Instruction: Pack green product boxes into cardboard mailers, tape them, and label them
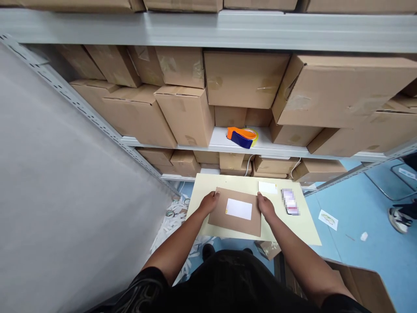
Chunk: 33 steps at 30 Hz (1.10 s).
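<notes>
Between my two hands is a flat brown piece of cardboard [218,221] with a white label [239,209] on its upper face. My left hand [209,202] grips its far left corner, thumb on top. At the far right corner, my right hand [266,206] grips it the same way. The fingers under the cardboard are hidden. Beneath it is a pale yellow table [304,228]; I cannot tell whether the cardboard touches it. A small stack of white labels [267,187] lies beyond my right hand, and a phone-shaped thing [289,201], blurred out, lies to the right.
A metal shelf rack [208,30] full of cardboard boxes [246,78] rises behind the table. An orange and blue tape dispenser [241,137] lies on its middle shelf. Paper strips [169,228] litter the floor at left. An open carton [365,282] stands at lower right; another person's shoe [398,220] shows far right.
</notes>
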{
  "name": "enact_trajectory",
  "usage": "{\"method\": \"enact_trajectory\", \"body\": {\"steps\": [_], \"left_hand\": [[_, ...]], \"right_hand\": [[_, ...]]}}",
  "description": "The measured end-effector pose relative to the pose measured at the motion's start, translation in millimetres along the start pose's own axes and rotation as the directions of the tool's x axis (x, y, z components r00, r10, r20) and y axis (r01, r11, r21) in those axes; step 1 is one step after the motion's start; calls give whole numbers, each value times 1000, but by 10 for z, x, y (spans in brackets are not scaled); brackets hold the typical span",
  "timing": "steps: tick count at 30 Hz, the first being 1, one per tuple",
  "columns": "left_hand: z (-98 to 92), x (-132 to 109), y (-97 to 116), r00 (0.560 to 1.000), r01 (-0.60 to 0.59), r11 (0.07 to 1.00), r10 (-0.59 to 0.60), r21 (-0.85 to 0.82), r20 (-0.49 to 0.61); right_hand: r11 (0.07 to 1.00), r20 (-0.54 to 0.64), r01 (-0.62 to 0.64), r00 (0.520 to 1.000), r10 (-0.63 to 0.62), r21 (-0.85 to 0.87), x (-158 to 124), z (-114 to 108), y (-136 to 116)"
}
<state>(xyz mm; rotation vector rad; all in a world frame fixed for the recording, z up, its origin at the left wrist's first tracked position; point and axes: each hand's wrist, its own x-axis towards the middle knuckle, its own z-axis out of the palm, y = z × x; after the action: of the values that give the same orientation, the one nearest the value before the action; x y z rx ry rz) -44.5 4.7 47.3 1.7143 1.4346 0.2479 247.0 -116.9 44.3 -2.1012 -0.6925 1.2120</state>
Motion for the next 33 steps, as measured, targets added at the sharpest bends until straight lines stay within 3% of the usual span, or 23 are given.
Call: {"method": "enact_trajectory", "body": {"steps": [3,7,10,14,19,25,33], "left_hand": [[-46,-223,-36,996,-40,989,29,-145,-79],[-23,-570,-276,976,-194,896,137,-400,-167],[104,-715,-491,974,-216,848,149,-484,-173],[286,-798,-739,973,-189,925,130,-329,-192],[352,-859,-912,944,-298,938,262,-178,-203],[335,-803,-987,944,-320,937,303,-138,-131],[327,-741,-1037,951,-308,944,304,-117,-51]], "right_hand": [[989,-234,116,963,-134,-88,-238,17,17],[947,-311,317,896,-316,-50,-591,114,200],[924,-328,381,869,-370,-31,-727,242,414],[917,-302,366,866,-397,-157,-728,401,711],[880,-305,388,833,-462,-274,-689,507,934],[871,-344,384,808,-477,-306,-641,561,1009],[906,-339,318,850,-403,-279,-624,573,1023]]}}
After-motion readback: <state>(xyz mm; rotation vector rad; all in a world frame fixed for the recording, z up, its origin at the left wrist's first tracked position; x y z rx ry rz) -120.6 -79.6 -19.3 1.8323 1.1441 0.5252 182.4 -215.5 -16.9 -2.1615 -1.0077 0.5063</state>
